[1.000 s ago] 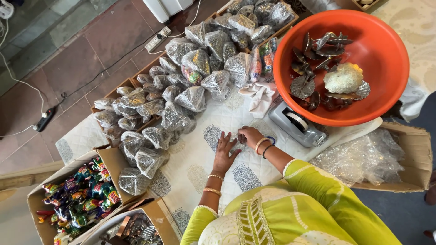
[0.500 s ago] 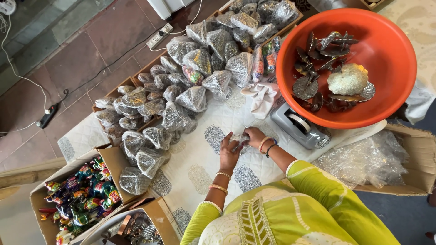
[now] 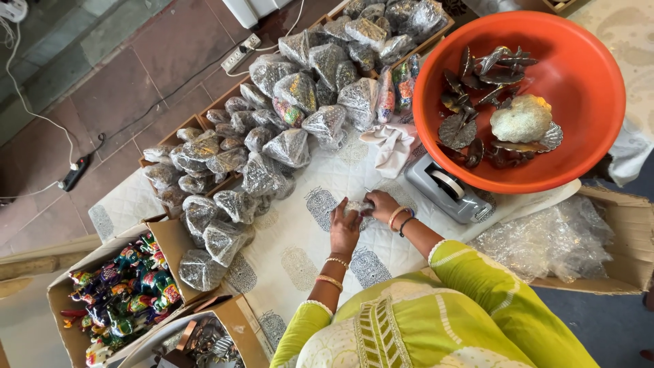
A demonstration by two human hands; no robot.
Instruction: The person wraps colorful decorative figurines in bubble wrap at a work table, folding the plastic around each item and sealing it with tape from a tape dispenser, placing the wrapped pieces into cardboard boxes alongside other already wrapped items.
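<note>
My left hand (image 3: 344,228) and my right hand (image 3: 382,205) meet over the white printed cloth (image 3: 300,245), both closed around a small item in clear plastic wrap (image 3: 358,206). The item is mostly hidden by my fingers. Bangles sit on both wrists and my sleeves are bright green. A grey tape dispenser (image 3: 446,189) stands just right of my right hand.
A heap of plastic-wrapped silvery pieces (image 3: 272,123) covers the cloth's far side. An orange basin (image 3: 586,88) holds metal leaf-shaped pieces at the right. A cardboard box of colourful figures (image 3: 116,300) sits at the lower left, a box of clear bags (image 3: 565,238) at the right.
My two hands have drawn closer together around the wrapped item and shifted slightly toward the tape dispenser. Nothing else on the cloth has moved.
</note>
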